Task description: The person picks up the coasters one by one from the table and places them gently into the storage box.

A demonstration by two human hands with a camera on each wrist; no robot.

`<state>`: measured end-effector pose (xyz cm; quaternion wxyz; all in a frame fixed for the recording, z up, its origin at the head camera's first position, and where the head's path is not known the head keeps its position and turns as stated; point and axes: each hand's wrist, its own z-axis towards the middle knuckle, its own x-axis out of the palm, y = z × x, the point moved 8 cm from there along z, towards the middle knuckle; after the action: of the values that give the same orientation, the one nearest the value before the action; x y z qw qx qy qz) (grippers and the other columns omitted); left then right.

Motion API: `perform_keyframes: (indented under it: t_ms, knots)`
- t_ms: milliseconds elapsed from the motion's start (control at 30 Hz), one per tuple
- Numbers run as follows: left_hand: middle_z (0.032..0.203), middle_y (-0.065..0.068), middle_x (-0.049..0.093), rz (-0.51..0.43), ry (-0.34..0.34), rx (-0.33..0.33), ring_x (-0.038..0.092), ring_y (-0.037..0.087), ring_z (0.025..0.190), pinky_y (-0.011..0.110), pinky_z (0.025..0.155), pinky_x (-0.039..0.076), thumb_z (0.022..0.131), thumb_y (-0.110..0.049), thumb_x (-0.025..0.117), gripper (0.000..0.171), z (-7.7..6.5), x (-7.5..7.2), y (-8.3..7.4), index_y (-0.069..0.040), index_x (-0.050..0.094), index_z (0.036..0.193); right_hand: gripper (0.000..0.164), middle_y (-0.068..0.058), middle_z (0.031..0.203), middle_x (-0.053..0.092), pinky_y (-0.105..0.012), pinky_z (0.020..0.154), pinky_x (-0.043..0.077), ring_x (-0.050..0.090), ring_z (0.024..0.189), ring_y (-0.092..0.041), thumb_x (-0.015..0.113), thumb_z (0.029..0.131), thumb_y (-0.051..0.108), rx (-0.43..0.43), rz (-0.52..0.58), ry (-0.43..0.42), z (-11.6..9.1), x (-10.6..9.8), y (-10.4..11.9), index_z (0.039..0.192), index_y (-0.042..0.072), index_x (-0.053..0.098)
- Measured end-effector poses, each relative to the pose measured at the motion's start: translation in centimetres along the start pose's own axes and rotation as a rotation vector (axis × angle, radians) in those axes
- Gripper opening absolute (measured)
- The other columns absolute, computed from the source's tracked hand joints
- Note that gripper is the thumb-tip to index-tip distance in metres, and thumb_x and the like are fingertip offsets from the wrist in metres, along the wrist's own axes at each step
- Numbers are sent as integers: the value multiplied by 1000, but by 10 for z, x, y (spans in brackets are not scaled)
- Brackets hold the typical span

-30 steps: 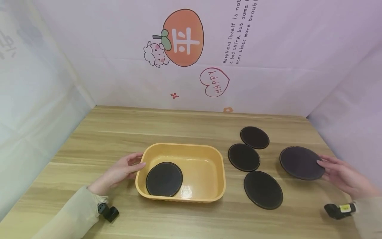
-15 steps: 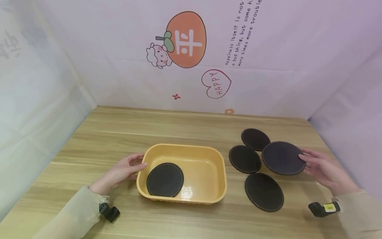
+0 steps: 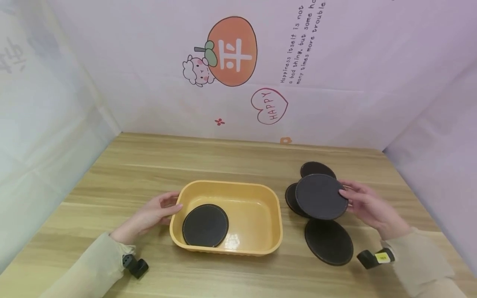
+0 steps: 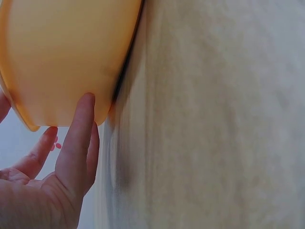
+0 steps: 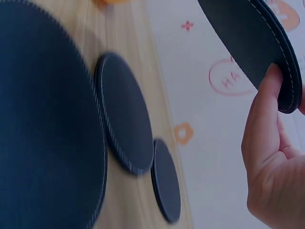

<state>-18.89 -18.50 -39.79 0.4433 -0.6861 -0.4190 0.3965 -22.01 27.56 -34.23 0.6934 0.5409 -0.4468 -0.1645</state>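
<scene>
My left hand (image 3: 154, 213) holds the left end of a yellow rectangular plastic tub (image 3: 257, 219), thumb at the rim. In the left wrist view its fingertips (image 4: 86, 102) press the tub's outer wall. One round black coaster (image 3: 205, 225) lies inside, toward the tub's left. To the right, my right hand (image 3: 372, 207) pinches another stitched black coaster (image 3: 321, 196) by its edge, raised above the table. Three more coasters lie beneath and around it: a back one (image 3: 316, 168), a partly covered left one (image 3: 292, 200) and a front one (image 3: 329, 244).
The wood-grain table (image 3: 238, 159) ends at a printed white cloth wall (image 3: 335, 111) at the back. Similar cloth hangs at both sides. Black wrist devices sit on both sleeves, the right one (image 3: 374, 257) close to the front coaster.
My right hand has carried its coaster leftward, from the table's right side to over the back and left coasters. The left hand and tub have stayed put.
</scene>
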Motion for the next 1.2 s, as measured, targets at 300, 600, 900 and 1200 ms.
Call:
perform_keyframes:
  t_ms: [300,600,900,1200]
  knots:
    - [143,35,32,-2,-6,-15,52,35,119,39,83,56,95,-16,56,66,-3,2,1,10,21,144,38,3,105,67,-25,76,56,66,90,-10,35,98,-6,11,-42,17,28,32,-10,115,15,62]
    - [143,35,32,-13,6,-4,55,30,114,38,83,57,95,-17,56,66,0,1,0,9,22,144,30,2,102,66,-26,75,56,66,86,-10,41,98,-3,51,-83,22,60,69,-8,113,14,61]
    - [143,35,31,-21,10,-4,56,28,112,38,82,57,95,-16,57,66,0,0,0,9,22,144,23,4,97,66,-28,77,55,65,84,-8,49,96,1,102,-212,-72,91,99,-8,112,15,57]
    - [143,36,31,-14,13,8,54,31,115,38,81,57,94,-17,57,66,1,0,0,10,23,144,28,4,95,63,-29,77,55,63,83,-8,45,93,-3,148,-313,-82,133,129,-15,114,13,53]
